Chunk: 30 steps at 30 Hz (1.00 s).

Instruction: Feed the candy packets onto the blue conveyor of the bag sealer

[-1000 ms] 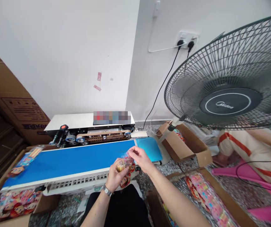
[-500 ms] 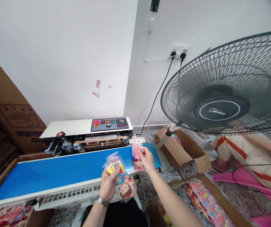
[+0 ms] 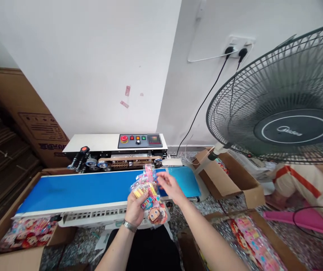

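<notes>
My left hand [image 3: 136,207] is closed around a fanned stack of clear plastic packets [image 3: 151,201], printed with a cartoon face, colourful letters and yellow strips. Behind the stack's top edge a pink packet [image 3: 149,172] pokes up towards the sealing machine; whether it lies on the belt or against the stack I cannot tell. My right hand [image 3: 169,185] is just right of that packet, its fingers partly bent and apart, seemingly holding nothing. Under both hands runs the blue conveyor belt [image 3: 85,192] of the sealing machine [image 3: 99,143].
A large fan [image 3: 291,130] stands at the right. Cardboard boxes with packets sit at lower left [image 3: 27,233], lower right [image 3: 251,241] and beyond the belt's right end [image 3: 220,180]. A person's leg [image 3: 299,184] shows near a pink stool [image 3: 296,222].
My right hand has moved left towards the stack and its fingers have come off the pink packet. That packet is now behind the stack's top. The view has shifted slightly left.
</notes>
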Motion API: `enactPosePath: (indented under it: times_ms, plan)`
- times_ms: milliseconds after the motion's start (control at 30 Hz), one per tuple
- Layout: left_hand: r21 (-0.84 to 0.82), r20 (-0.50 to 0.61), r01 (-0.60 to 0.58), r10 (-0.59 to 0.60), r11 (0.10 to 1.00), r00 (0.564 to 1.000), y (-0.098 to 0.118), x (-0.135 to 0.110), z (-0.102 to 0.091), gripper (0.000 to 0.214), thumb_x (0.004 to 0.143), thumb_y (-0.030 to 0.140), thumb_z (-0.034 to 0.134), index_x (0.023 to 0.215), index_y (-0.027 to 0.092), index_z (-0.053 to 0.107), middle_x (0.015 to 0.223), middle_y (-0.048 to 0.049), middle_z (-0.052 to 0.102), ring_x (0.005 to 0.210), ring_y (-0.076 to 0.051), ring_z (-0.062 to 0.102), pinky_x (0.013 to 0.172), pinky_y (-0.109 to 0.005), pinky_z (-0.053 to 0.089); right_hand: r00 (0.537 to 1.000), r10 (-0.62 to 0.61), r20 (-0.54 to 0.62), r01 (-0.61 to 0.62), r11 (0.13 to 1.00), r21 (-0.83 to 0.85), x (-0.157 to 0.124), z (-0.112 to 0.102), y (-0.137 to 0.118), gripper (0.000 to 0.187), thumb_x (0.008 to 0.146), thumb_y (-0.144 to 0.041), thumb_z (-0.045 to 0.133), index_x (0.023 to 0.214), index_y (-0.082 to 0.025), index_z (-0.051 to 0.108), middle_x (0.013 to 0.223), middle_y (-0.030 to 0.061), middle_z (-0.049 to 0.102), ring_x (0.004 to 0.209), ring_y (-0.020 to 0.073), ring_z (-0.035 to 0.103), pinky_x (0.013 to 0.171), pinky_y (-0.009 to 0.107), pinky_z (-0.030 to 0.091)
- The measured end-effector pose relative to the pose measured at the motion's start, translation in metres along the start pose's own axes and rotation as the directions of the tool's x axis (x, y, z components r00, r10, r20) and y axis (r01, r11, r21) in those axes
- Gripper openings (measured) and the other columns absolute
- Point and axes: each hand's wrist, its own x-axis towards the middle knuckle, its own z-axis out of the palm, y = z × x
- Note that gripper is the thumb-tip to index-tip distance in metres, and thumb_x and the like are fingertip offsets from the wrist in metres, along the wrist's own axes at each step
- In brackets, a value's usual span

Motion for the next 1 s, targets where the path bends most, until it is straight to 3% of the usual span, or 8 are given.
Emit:
enactPosePath:
  times_ms: [100, 267, 333, 433, 533, 700, 833, 1000]
  plan:
    - [-0.007, -0.006, -0.007, 0.007, 1.000, 1.000, -0.001, 0.000, 0.001, 0.036, 0.060, 0.024, 0.077, 0.094, 0.014, 0.066, 0.093, -0.0097, 0.071, 0.082, -0.023, 0.066, 0.078, -0.035, 0.051, 0.992, -0.010, 0.128, 0.009, 1.000, 0.005, -0.022, 0.004, -0.008, 0.026, 0.080, -0.043, 0.054, 0.089, -0.020, 0.061, 0.076, 0.0002, 0.063, 0.069, 0.0143, 0.057, 0.062, 0.024, 0.045]
    - [0.013, -0.034, -0.047, 0.048, 0.999, 0.998, -0.005, -0.001, 0.004, 0.044, 0.058, 0.024, 0.078, 0.099, 0.016, 0.063, 0.098, -0.0099, 0.070, 0.087, -0.025, 0.065, 0.080, -0.037, 0.050, 1.000, -0.006, -0.023, 0.005, 0.999, -0.047, -0.031, 0.007, -0.010, 0.028, 0.085, -0.043, 0.045, 0.093, -0.021, 0.062, 0.086, 0.0029, 0.066, 0.077, 0.0171, 0.060, 0.070, 0.028, 0.047]
    - [0.027, -0.069, -0.084, 0.086, 0.996, 0.994, -0.006, -0.001, 0.003, 0.048, 0.057, 0.025, 0.078, 0.101, 0.016, 0.062, 0.099, -0.0100, 0.069, 0.088, -0.025, 0.065, 0.080, -0.037, 0.049, 1.000, 0.014, -0.017, -0.014, 1.000, -0.004, -0.031, 0.008, -0.008, 0.029, 0.085, -0.043, 0.046, 0.099, -0.021, 0.060, 0.092, 0.0038, 0.066, 0.080, 0.0178, 0.061, 0.072, 0.028, 0.047]
    - [0.051, -0.092, -0.107, 0.111, 0.993, 0.990, -0.007, 0.001, 0.001, 0.048, 0.057, 0.025, 0.078, 0.101, 0.015, 0.062, 0.099, -0.0107, 0.069, 0.089, -0.026, 0.065, 0.081, -0.038, 0.049, 1.000, 0.017, 0.009, -0.017, 1.000, 0.010, -0.031, 0.009, -0.001, 0.027, 0.082, -0.045, 0.049, 0.089, -0.021, 0.059, 0.083, 0.0024, 0.065, 0.074, 0.0167, 0.060, 0.067, 0.027, 0.047]
    - [0.056, -0.118, -0.096, 0.102, 0.994, 0.988, -0.008, 0.003, -0.002, 0.045, 0.056, 0.024, 0.079, 0.098, 0.015, 0.063, 0.097, -0.0101, 0.070, 0.088, -0.025, 0.065, 0.082, -0.036, 0.048, 0.988, 0.034, -0.153, -0.036, 0.999, -0.005, -0.021, -0.002, 0.014, 0.028, 0.082, -0.047, 0.046, 0.082, -0.020, 0.055, 0.073, 0.0014, 0.062, 0.065, 0.0159, 0.058, 0.061, 0.025, 0.045]
    - [0.007, -0.127, -0.052, 0.053, 0.999, 0.991, -0.008, 0.004, -0.004, 0.041, 0.054, 0.022, 0.080, 0.092, 0.015, 0.065, 0.092, -0.0091, 0.071, 0.082, -0.024, 0.066, 0.078, -0.035, 0.050, 0.893, 0.135, -0.430, -0.235, 0.954, -0.188, 0.019, -0.035, 0.040, 0.022, 0.081, -0.039, 0.046, 0.080, -0.020, 0.057, 0.070, 0.0028, 0.063, 0.065, 0.0187, 0.058, 0.060, 0.028, 0.043]
    - [-0.020, -0.103, -0.026, 0.024, 0.999, 0.994, -0.007, 0.003, -0.002, 0.042, 0.055, 0.022, 0.079, 0.094, 0.014, 0.065, 0.094, -0.0107, 0.071, 0.085, -0.025, 0.066, 0.079, -0.036, 0.049, 0.921, 0.144, -0.363, -0.274, 0.900, -0.338, 0.044, -0.034, 0.039, 0.017, 0.080, -0.031, 0.047, 0.076, -0.022, 0.060, 0.069, 0.0030, 0.064, 0.067, 0.0194, 0.059, 0.065, 0.029, 0.043]
    - [-0.035, -0.095, -0.036, 0.033, 0.999, 0.995, -0.007, 0.004, -0.002, 0.043, 0.058, 0.021, 0.078, 0.098, 0.013, 0.064, 0.095, -0.0115, 0.070, 0.083, -0.025, 0.066, 0.077, -0.037, 0.050, 0.973, 0.044, -0.228, -0.118, 0.940, -0.320, 0.038, -0.010, 0.013, 0.022, 0.079, -0.032, 0.051, 0.094, -0.020, 0.061, 0.090, 0.0058, 0.066, 0.081, 0.0198, 0.060, 0.075, 0.030, 0.043]
